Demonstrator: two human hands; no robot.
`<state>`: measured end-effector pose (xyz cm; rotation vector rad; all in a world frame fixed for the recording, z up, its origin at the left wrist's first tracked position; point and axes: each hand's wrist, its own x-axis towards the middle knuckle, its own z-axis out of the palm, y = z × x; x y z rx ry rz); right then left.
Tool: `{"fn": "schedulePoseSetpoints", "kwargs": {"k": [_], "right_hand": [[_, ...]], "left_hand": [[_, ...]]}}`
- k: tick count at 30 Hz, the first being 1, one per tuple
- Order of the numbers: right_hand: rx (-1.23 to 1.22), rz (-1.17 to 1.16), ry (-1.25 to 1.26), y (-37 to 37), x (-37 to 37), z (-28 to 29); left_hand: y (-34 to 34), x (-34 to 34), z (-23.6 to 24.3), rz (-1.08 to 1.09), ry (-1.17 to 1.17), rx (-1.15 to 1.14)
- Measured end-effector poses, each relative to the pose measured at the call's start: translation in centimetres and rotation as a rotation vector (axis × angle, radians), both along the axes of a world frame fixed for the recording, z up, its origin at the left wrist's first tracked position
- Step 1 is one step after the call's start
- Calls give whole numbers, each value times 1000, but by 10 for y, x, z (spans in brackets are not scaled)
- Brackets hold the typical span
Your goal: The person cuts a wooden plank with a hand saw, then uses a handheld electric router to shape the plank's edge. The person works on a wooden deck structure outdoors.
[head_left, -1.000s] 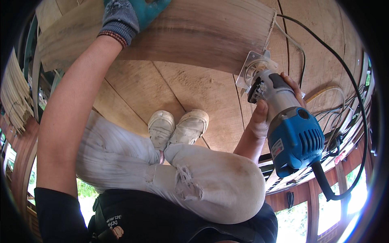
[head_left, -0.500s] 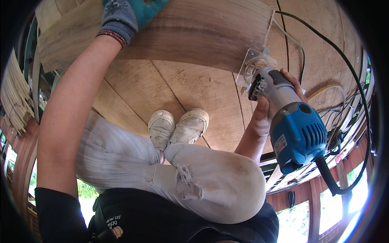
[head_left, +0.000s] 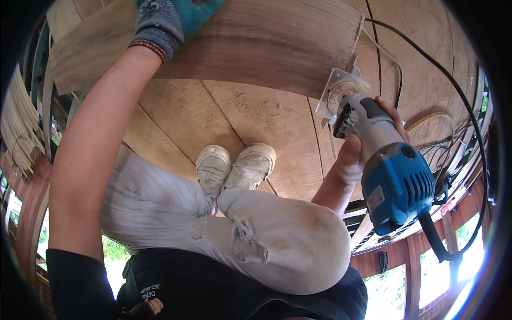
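Note:
A wide brown wooden board point(head_left: 256, 50) with a gently curved near edge lies across the far side of the floor. My left hand point(head_left: 168, 24), in a grey and teal glove, rests on its upper face with the thumb side spread; the other fingertips are cut off by the frame. Bare, my right hand point(head_left: 349, 162) wraps round the grey neck of a blue trim router point(head_left: 397, 186). The router is tilted, its clear square base point(head_left: 341, 90) at the board's near right corner. Whether the bit touches the wood I cannot tell.
Sawdust point(head_left: 258, 106) lies on the plank floor point(head_left: 288, 136) by my shoes point(head_left: 248, 165). A black power cord point(head_left: 453, 72) loops from the router along the right side. More cables point(head_left: 445, 154) lie at the right; thin wood strips point(head_left: 21, 128) are stacked at the far left.
My right hand and the trim router have shifted slightly right and toward me. My left hand on the board has moved barely to the right.

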<state>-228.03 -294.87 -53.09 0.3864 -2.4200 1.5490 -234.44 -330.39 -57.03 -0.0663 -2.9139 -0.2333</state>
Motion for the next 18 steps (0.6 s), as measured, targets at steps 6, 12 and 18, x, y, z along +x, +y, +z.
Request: {"fn": "schedulePoseSetpoints", "kwargs": {"k": [6,12,18], "right_hand": [[-80,-184,-21,19,-6,24],[-184,-352,-30,58,-11,31],[-184,-283,-68,60,11,25]], "left_hand": [[-3,6,0,24,-26,0],[-7,6,-5,13,-95,-21],[-15,-6,-10,29,-196,-76]]}}
